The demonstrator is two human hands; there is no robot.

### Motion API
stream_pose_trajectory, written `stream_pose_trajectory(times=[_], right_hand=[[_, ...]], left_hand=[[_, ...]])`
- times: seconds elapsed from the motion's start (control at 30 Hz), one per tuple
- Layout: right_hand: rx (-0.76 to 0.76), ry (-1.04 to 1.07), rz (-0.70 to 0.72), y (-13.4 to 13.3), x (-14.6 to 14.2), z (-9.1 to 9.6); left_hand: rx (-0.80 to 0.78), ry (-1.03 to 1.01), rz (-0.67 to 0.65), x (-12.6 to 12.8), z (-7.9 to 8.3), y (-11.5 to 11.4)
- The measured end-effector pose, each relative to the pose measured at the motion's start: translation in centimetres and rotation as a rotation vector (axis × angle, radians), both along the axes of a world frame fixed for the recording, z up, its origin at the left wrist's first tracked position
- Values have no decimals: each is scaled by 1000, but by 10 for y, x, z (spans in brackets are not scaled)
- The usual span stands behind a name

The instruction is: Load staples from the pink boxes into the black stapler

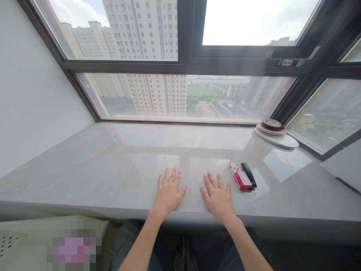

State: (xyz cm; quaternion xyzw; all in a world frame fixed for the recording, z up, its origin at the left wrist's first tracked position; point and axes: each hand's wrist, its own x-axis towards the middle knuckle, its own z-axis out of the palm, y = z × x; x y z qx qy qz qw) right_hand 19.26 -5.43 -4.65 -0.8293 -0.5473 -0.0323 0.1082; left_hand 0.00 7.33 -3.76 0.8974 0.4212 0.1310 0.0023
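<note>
My left hand (168, 192) lies flat, palm down, on the grey marble windowsill (113, 162), fingers spread and holding nothing. My right hand (218, 197) rests the same way just to its right, also open and empty. A small red and white box (240, 176) lies on the sill just right of my right hand, not touching it. A black lighter-shaped object (249, 174) lies against the box's right side.
A stack of round plates (275, 131) sits at the sill's far right corner by the window frame (180, 66). A white wall (34, 94) bounds the left. Below the sill at lower left is a white surface (17, 233).
</note>
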Motion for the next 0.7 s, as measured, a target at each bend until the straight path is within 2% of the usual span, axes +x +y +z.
stream_pose_trajectory(times=[0.7], right_hand=[[-8,4,-22,-2,0,7]], left_hand=[[10,-7,-36,-1,-1,2]])
